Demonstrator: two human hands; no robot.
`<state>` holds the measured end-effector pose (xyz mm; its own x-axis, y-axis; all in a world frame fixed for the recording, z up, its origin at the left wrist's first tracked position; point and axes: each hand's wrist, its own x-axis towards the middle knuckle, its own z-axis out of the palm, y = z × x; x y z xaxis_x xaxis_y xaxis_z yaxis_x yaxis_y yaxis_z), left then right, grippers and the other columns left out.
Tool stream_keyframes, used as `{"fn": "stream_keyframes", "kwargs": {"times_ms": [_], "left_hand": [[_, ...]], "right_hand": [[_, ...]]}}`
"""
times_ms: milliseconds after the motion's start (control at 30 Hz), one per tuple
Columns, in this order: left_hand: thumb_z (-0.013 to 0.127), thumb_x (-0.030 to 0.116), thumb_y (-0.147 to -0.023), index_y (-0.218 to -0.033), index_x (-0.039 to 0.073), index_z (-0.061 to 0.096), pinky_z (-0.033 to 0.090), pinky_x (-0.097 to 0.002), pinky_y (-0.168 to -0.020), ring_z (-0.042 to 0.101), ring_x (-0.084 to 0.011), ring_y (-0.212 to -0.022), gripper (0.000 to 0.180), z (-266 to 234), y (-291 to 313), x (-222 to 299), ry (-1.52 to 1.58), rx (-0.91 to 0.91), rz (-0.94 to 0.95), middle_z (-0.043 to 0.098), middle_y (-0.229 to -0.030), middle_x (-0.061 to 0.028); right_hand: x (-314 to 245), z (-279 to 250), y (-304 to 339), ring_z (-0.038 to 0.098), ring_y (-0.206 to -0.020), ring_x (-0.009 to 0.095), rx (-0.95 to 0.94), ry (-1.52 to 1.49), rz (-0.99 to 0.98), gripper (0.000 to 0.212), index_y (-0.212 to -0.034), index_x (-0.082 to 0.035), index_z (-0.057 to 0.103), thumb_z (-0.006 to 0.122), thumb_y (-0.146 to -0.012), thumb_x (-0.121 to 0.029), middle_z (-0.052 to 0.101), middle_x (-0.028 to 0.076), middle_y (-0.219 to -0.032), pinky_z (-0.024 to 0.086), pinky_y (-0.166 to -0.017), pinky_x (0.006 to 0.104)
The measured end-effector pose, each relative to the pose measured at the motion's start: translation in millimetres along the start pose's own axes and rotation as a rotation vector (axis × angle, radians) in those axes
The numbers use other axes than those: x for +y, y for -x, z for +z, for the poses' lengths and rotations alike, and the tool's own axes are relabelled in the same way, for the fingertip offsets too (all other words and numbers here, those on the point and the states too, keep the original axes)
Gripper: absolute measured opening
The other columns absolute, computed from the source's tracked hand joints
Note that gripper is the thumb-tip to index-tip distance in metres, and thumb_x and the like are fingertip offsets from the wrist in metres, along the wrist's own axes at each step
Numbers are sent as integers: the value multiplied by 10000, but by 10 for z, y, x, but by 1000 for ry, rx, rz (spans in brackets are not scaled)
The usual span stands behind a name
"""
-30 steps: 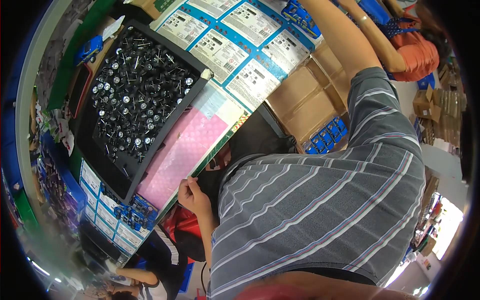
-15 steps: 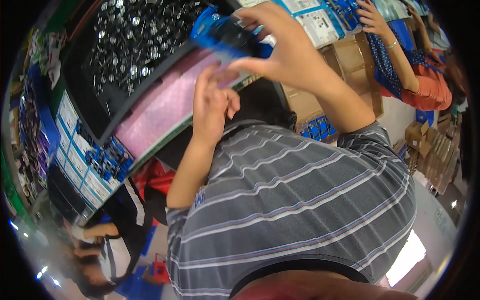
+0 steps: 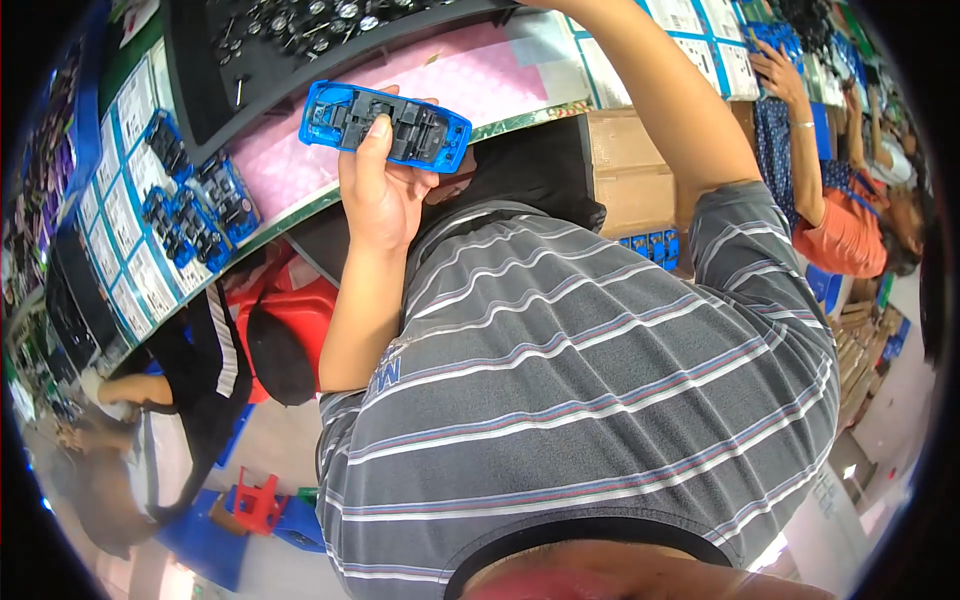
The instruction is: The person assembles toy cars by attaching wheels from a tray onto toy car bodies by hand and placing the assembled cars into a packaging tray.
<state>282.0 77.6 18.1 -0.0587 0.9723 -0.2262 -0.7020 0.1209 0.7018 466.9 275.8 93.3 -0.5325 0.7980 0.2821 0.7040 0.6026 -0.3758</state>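
My left hand (image 3: 385,190) holds a blue toy car body (image 3: 455,143), its open underside turned up and black seat-like parts showing inside. The thumb presses on the black parts, while the fingers lie behind the shell. From the right, my right forearm (image 3: 665,90) stretches up past the pink padded sheet (image 3: 400,80) on the table. Only a sliver at the base of that hand shows at the top edge, beside the black tray (image 3: 290,75); its fingers are cut off. Small black parts with shiny round pieces (image 3: 315,35) lie heaped in the tray.
Several blue-and-black car bodies (image 3: 190,215) stand on white-and-blue cards (image 3: 125,235) at the left. An open cardboard box (image 3: 635,200) holds blue pieces below the table edge. A co-worker in orange (image 3: 845,235) is at the right, another person (image 3: 165,440) at lower left.
The blue car body, earlier in my right hand, is now in my left hand. My right hand has moved up toward the tray, largely out of the picture. The view has shifted.
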Motion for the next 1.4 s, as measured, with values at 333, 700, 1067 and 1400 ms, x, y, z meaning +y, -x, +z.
{"fn": "stream_keyframes", "kwargs": {"times_ms": [333,700,1067,1400], "left_hand": [[670,169,-924,-1280,12,491,442,-194,-420,609,-105,-567,428,-119,150,38,-44,86,48,671,-958,-98],[597,194,-961,-1337,39,445,391,-204,-418,587,-105,-574,434,-78,-28,-73,-136,-4,-5,664,-1155,-208],[703,34,-847,-1342,54,443,402,-181,-438,585,-71,-610,559,-96,37,-44,-166,13,-26,658,-1186,-178],[516,246,-986,-1335,49,484,411,-247,-476,598,-149,-614,402,-145,68,-47,-20,14,-26,679,-1114,-177]], "right_hand": [[-12,159,-8,628,-783,371,104,70,89,203,-882,11,719,776,-754,-137,637,189,-790,497,-726,429],[157,137,85,655,-712,326,142,-77,172,129,-753,9,671,759,-737,-83,646,179,-764,519,-651,385],[9,180,43,650,-697,353,137,12,-11,180,-810,20,697,756,-768,-144,650,189,-760,520,-654,392],[-175,-37,216,673,-826,300,179,-266,136,114,-865,28,676,735,-803,-47,657,195,-1078,535,-678,353]]}}
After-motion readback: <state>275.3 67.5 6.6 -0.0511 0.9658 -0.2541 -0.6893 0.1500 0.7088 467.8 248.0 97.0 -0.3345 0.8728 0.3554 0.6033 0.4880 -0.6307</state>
